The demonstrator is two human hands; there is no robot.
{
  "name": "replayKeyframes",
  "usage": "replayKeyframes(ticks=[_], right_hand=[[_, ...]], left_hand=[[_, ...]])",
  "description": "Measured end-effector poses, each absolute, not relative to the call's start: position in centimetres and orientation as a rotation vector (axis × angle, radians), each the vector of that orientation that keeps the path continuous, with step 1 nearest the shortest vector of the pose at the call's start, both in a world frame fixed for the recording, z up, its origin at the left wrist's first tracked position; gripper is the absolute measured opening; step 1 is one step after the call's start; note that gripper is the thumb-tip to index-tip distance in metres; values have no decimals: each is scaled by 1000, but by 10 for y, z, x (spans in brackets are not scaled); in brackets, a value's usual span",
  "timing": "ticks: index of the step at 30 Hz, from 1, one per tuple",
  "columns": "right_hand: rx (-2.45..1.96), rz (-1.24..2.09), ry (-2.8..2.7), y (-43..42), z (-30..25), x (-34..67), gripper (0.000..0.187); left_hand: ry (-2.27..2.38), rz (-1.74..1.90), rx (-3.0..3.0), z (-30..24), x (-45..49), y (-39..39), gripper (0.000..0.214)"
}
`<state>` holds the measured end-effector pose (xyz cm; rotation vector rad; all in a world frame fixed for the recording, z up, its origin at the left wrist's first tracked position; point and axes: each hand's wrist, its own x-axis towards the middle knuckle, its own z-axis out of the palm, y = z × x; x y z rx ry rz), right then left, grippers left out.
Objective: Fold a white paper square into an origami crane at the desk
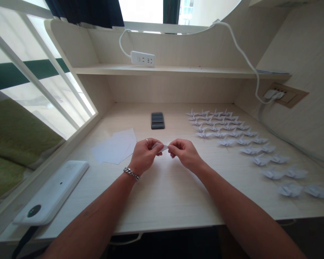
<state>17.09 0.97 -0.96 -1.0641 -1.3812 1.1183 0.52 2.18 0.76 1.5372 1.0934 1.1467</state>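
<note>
Between my two hands, over the middle of the desk, is a small piece of folded white paper (164,148). My left hand (146,154) grips its body between thumb and fingers; a ring and a chain bracelet show on that side. Thumb and forefinger of my right hand (184,151) pinch the paper's pointed right tip. Fingers cover much of the paper, so its full shape is hidden. Left of my hands lie several loose white paper sheets (115,147), overlapping. Rows of folded white paper cranes (229,133) stand to the right.
A dark phone-like object (157,121), partly blurred, lies beyond my hands. At the left edge rests a white power bank (54,192) with a dark strap. A power strip (143,59) sits on the shelf (178,71); its white cable hangs to a wall socket (290,95) at right.
</note>
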Motion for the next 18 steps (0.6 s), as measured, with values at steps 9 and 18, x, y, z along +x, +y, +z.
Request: replayKeyframes(ticks=[9, 18], right_hand=[[-1168, 932, -1531, 4, -5, 172, 18], [-1207, 882, -1683, 0, -3, 171, 21]], left_hand=[[1100, 1131, 1541, 6, 5, 21, 22], [1130, 1038, 1728, 8, 4, 19, 20]])
